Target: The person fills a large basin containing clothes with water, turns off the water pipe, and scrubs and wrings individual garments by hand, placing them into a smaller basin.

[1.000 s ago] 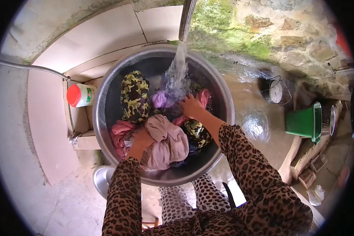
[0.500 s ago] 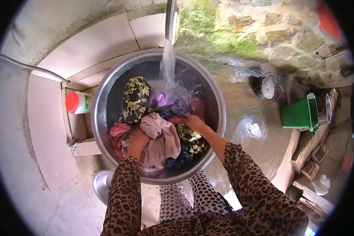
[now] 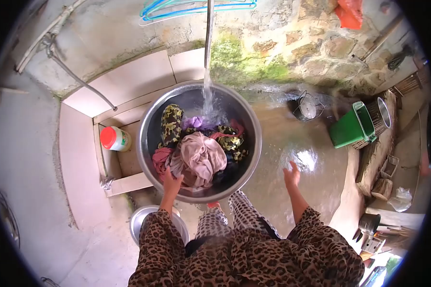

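A large metal basin (image 3: pixel 256 158) holds wet clothes, and water from a hose (image 3: pixel 208 43) pours into it. On top of the pile lies a bunched pale pink garment (image 3: pixel 203 160), beside camouflage cloth (image 3: pixel 171 125), a purple cloth (image 3: pixel 193 122) and a reddish-pink cloth (image 3: pixel 162 157). My left hand (image 3: pixel 171 183) is over the basin's near left rim, close to the pink cloths, thumb and fingers apart and nothing held. Out to the right of the basin, above the wet floor, my right hand (image 3: pixel 292 176) is raised with its fingers apart, empty.
A red-lidded jar (image 3: pixel 116 138) stands in a tiled niche on the left. Below it is a smaller metal basin (image 3: pixel 139 225). At right are a metal pail (image 3: pixel 307 107), a green bin (image 3: pixel 349 126) and wooden logs (image 3: pixel 380 148). Blue hangers (image 3: pixel 196 9) hang on the wall.
Both hands have let go of the clothes. My left hand drew back to the near rim, and my right hand moved out of the basin to the right. The view has shifted.
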Demonstrator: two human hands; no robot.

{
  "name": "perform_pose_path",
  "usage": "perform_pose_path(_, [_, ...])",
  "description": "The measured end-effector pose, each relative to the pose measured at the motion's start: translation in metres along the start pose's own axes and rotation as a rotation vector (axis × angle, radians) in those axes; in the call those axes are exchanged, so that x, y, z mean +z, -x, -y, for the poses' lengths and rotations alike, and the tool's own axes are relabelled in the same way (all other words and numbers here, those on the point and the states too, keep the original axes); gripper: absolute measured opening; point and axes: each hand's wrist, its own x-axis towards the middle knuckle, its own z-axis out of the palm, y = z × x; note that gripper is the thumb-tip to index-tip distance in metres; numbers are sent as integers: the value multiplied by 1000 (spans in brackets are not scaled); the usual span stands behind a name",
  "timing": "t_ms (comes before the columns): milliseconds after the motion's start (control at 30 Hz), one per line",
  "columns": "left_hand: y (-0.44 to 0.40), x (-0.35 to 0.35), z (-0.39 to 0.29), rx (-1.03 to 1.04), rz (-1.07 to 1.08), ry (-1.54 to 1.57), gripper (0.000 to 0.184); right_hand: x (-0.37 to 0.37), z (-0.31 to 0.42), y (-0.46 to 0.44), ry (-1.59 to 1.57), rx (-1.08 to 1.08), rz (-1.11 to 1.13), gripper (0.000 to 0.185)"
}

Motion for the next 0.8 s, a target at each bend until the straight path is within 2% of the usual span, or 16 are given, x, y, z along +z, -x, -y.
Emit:
perform_pose_path(67, [25, -22, 19, -81, -64, 6, 84, -63, -8, 53, 155, 356, 50, 48])
perform_pose_path(100, [42, -32, 35, -152, -93, -50, 84, -75, -43, 72, 183, 497, 91, 46])
perform_pose_path(167, [69, -49, 69, -215, -156, -113, 82, -71, -160, 93, 438, 501, 302, 43])
perform_pose_path(200, [85, -55, 90, -213, -185, -120, 79, -57, -237, 103, 568, 440, 397, 41])
perform_pose_path(233, [99, -61, 112, -210, -215, -128, 77, -48, -281, 111, 697, 373, 491, 40])
perform_pose_path(300, [125, -75, 157, -325, -135, -270, 75, -67, -246, 150, 604, 637, 370, 36])
perform_pose_path(333, [141, -81, 171, -384, -122, -222, 71, -77, -232, 170, 555, 770, 309, 35])
perform_pose_path(433, [175, -91, 189, -534, -88, -7, 61, -125, -140, 184, 539, 645, 309, 36])
perform_pose_path(500, [195, -93, 195, -601, -59, 215, 55, -135, -117, 172, 447, 637, 266, 37])
perform_pose_path(600, [204, -86, 222, -617, -55, 81, 44, -128, -116, 152, 367, 555, 77, 35])
perform_pose_path(700, [212, -81, 224, -592, -107, 178, 39, -122, -113, 131, 319, 470, 73, 39])
perform_pose_path(800, [224, -85, 182, -601, -128, 269, 39, -131, -97, 123, 232, 541, 195, 41])
